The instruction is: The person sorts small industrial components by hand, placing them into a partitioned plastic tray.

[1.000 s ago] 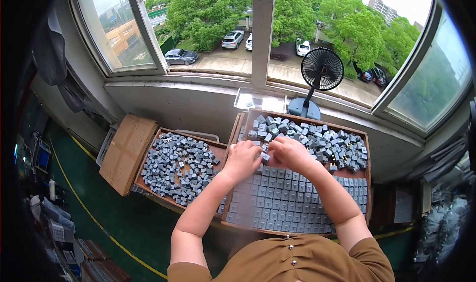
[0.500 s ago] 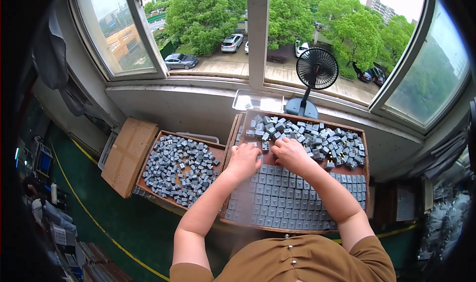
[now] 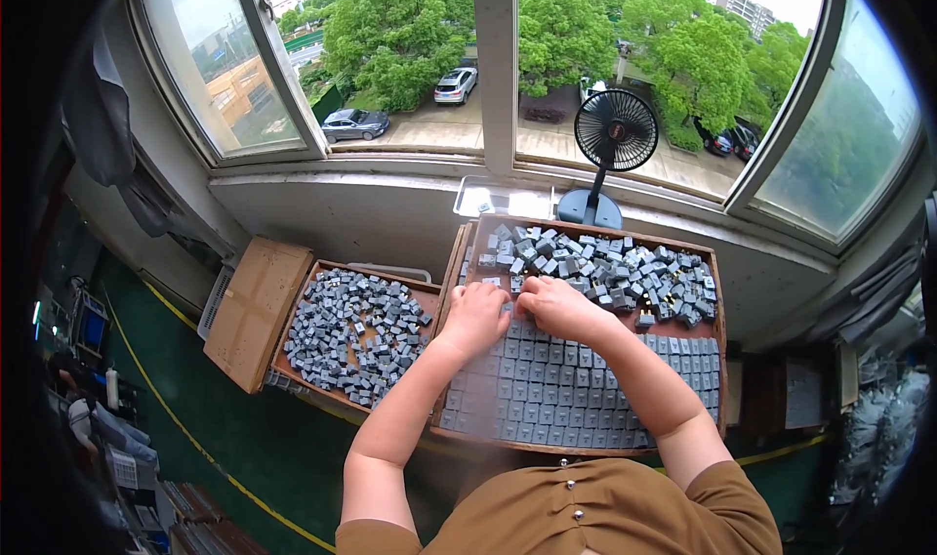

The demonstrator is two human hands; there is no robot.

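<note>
A wooden tray [image 3: 720,360] in front of me has neat rows of small grey block-shaped parts [image 3: 566,384] in its near half. Loose grey parts [image 3: 625,270], some with brass-coloured pins, lie heaped along its far side. Over the far edge of the rows, toward the left, my left hand [image 3: 475,319] is curled with its fingertips pressed together. My right hand [image 3: 558,307] pinches close beside it, thumb and fingers bent down at the end of the top row. The fingers hide whatever either hand grips.
Left of the tray stands a second wooden tray [image 3: 429,291] of jumbled grey parts, with a cardboard box [image 3: 256,311] against it. A black fan [image 3: 616,133] and a shallow white tray [image 3: 500,200] sit at the windowsill behind.
My right hand has moved left and slightly nearer, from the edge of the loose heap to beside my left hand. My left hand has barely shifted.
</note>
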